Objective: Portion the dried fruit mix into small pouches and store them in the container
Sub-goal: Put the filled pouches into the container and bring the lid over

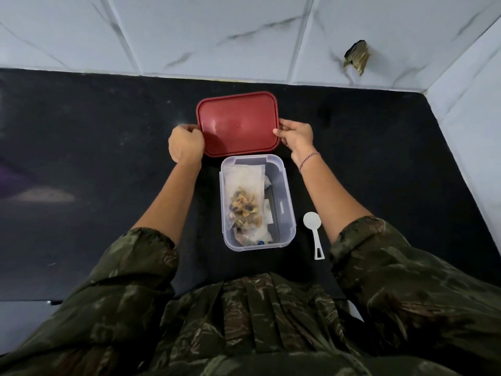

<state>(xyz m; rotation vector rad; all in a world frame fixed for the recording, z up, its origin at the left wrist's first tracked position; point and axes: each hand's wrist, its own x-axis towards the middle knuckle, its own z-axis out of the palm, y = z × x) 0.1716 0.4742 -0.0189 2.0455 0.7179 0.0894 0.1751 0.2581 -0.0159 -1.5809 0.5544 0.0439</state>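
- The red lid (238, 123) sits at upper centre of the frame, held between both hands just above the container (288, 202).
- The left hand (186, 143) grips the lid's left edge with its fingers curled in tight; the edge meets the knuckles.
- The right hand (295, 137) pinches the lid's right edge, thumb on top near the lower corner and the other fingers behind the rim.
- The clear container stands uncovered at centre frame on the black counter (108, 164), its far rim just below the lid.
- A pouch (245, 196) of dried fruit lies inside it, on its left side, with more pouches beneath.
- A white scoop (314, 232) lies just right of the container.
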